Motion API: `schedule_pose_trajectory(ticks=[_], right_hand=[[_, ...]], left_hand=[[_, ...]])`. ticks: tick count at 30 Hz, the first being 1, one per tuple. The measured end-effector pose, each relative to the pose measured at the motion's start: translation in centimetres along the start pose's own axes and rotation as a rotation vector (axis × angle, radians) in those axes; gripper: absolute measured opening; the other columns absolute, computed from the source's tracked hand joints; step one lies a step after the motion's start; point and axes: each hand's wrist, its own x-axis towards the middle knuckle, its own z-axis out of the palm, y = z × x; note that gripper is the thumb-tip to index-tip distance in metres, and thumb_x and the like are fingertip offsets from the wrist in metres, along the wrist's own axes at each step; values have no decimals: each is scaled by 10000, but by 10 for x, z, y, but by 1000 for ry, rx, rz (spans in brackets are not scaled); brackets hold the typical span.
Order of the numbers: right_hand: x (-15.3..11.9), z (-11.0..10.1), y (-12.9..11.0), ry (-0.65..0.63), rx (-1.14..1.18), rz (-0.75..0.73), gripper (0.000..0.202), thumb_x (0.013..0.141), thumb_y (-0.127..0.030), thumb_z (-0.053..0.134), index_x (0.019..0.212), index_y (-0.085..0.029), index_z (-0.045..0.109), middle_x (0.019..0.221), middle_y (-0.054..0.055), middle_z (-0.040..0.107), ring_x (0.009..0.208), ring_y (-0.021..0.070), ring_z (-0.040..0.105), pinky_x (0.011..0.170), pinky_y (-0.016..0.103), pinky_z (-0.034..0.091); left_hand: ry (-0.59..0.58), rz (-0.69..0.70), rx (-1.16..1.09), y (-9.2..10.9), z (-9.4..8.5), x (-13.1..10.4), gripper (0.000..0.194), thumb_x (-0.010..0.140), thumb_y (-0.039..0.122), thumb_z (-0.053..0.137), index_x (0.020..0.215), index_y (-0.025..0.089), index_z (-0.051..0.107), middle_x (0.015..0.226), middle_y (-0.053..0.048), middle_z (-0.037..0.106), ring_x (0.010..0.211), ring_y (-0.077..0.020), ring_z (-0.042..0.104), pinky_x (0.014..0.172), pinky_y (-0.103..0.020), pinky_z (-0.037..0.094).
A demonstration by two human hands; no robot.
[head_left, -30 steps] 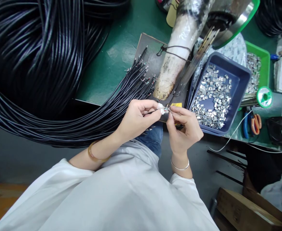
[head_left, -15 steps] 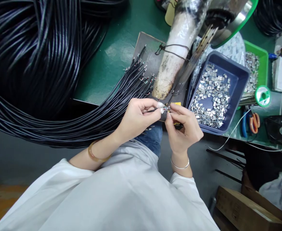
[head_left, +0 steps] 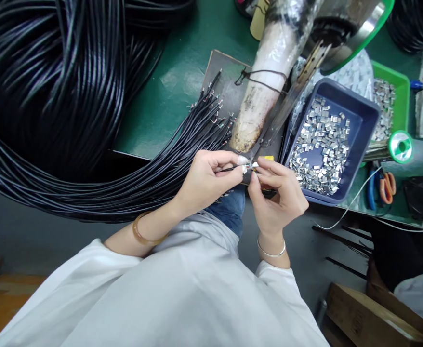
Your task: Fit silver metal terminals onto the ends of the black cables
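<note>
My left hand (head_left: 209,177) is closed in a pinch on a black cable (head_left: 227,169), close to its end, with white coverings on the thumb and fingertip. Facing it, my right hand (head_left: 278,190) pinches a small metal connector (head_left: 255,164) at the tip of that cable. Thin coloured wires show between the fingertips, but whether they touch the connector is too small to tell. A bundle of black cables (head_left: 161,180) with stripped ends runs beside my left hand. Just beyond both hands is the blunt end of a plastic-wrapped white tube (head_left: 258,106).
A blue tray (head_left: 361,113) of small metal connectors stands right of my hands, with a green tray (head_left: 401,99) behind. Nearby are a solder spool (head_left: 400,147) and orange-handled pliers (head_left: 388,187). A large coil of black cable (head_left: 52,86) covers the left; cardboard boxes (head_left: 374,318) sit below right.
The view has shifted slightly, so the bench things appear a little further right. Both hands keep their pinch, and the right fingers have moved slightly at the connector.
</note>
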Motion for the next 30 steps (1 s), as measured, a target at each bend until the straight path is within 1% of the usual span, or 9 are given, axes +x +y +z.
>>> schedule_pose_trajectory(ticks=[2,5,10,15,19,23,25,27,30], right_hand=[[-2,-1,1,-10,1,3,143,833,-113,688,907,-221,632,1064,34,755,882,156,749,684,278,647],[-3,-1,2,-14,-9,1,132,849,-127,676,924,-225,629,1063,32,757,880,153,750,663,265,635],[2,0,1,-8,-83,-32,143,842,-118,693,921,-232,659,1026,19,763,923,165,747,737,298,637],[4,0,-1,13,-45,-37,195,817,-77,710,937,-229,688,1048,21,758,941,162,743,799,308,644],[0,0,0,-4,-24,-41,194,790,-71,729,906,-214,670,1044,32,761,914,157,745,770,293,652],[-2,0,2,-15,-22,-35,172,814,-90,705,917,-217,651,1043,32,763,879,148,746,683,263,639],[-1,-1,2,-17,-1,-21,184,814,-73,696,928,-210,650,1026,33,764,883,144,747,656,239,626],[-1,-1,0,-16,15,-11,192,811,-58,693,927,-205,651,999,26,764,903,146,748,681,237,627],[-1,-2,-1,-21,10,-9,175,832,-73,680,934,-212,651,1006,13,763,928,150,747,765,274,638]], left_hand=[[-1,-7,-5,-1,-1,-1,103,771,224,732,684,169,732,582,7,594,522,-78,500,485,-199,412],[17,-16,-30,-2,0,-1,97,741,236,772,682,174,728,591,6,600,537,-90,519,497,-207,436],[12,-5,-62,0,3,1,70,744,204,743,688,167,723,598,10,597,545,-86,526,516,-203,446],[29,21,-37,3,3,1,94,751,194,724,663,167,708,595,9,591,550,-88,529,517,-207,440],[2,16,-6,-1,-1,-1,116,783,216,703,677,171,718,587,6,591,536,-87,509,492,-209,410],[-14,11,10,-2,-2,-2,126,799,211,690,688,165,726,572,12,569,503,-66,447,467,-203,355],[-19,11,3,-1,-2,-2,116,796,204,691,698,161,737,571,14,570,508,-64,451,474,-197,358],[-37,20,-19,0,-1,-2,89,776,193,702,713,154,752,591,8,600,538,-71,495,503,-190,395],[-62,31,-45,2,-1,-2,76,749,172,699,726,137,763,629,-2,639,579,-80,539,541,-186,435]])
